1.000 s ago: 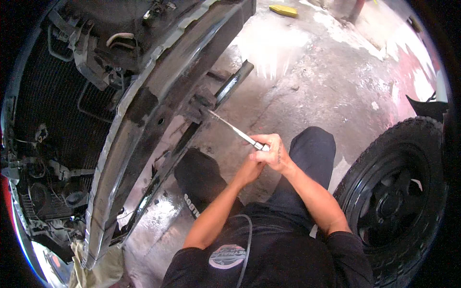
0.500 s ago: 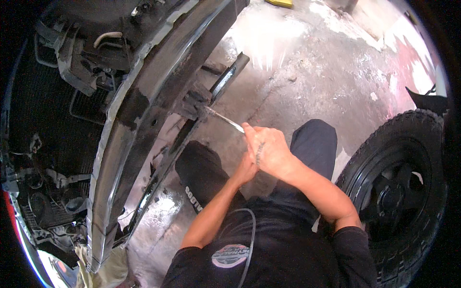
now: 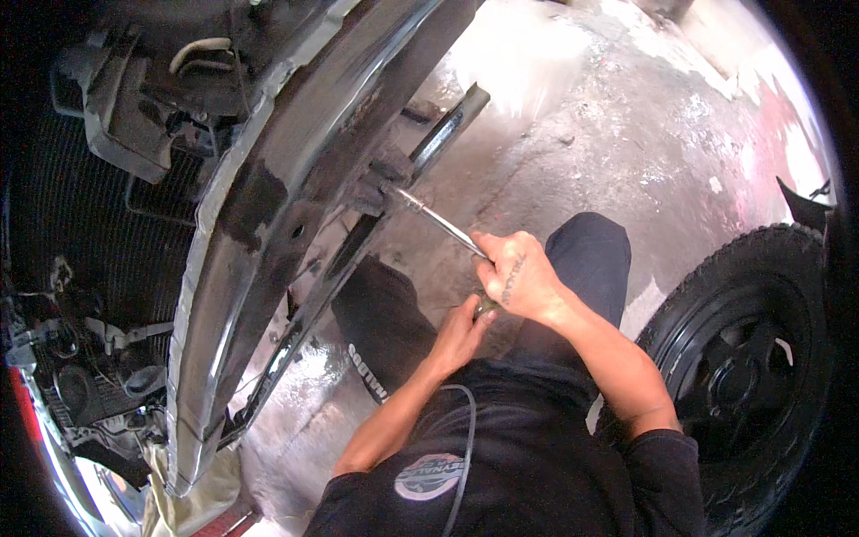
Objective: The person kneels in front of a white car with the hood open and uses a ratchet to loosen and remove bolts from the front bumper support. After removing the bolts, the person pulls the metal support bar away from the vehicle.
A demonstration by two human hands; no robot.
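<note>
from the head camera, a worker in a dark shirt bends over the bared end of a vehicle, the right hand (image 3: 519, 273) wrapped firmly around a metal rod (image 3: 443, 224). the rod slants up and to the left from the fist, its far end right at a dark bracket (image 3: 386, 172) beside a long, heavy beam (image 3: 315, 170). the left hand (image 3: 459, 333), just below, pinches a small greenish piece (image 3: 486, 307) between thumb and fingers; whether that piece belongs to the rod cannot be told.

the likeliest mishap is a slip: if the rod's tip is poorly seated, which the view is too small to show, a hard pull could send it off the bracket. the right fist might then jerk back toward the bent knee (image 3: 589, 259) or strike the left hand so close beneath it. a push that gives way could instead drive the knuckles toward the bracket or the thin rail (image 3: 344, 261) beside it. a loose pinch might drop the small piece onto the stained floor (image 3: 537, 170).

the rod itself looks slim, straight and silvery, bright with glare along its length, and slightly thicker near the bracket; its near end is hidden inside the fist.
</note>
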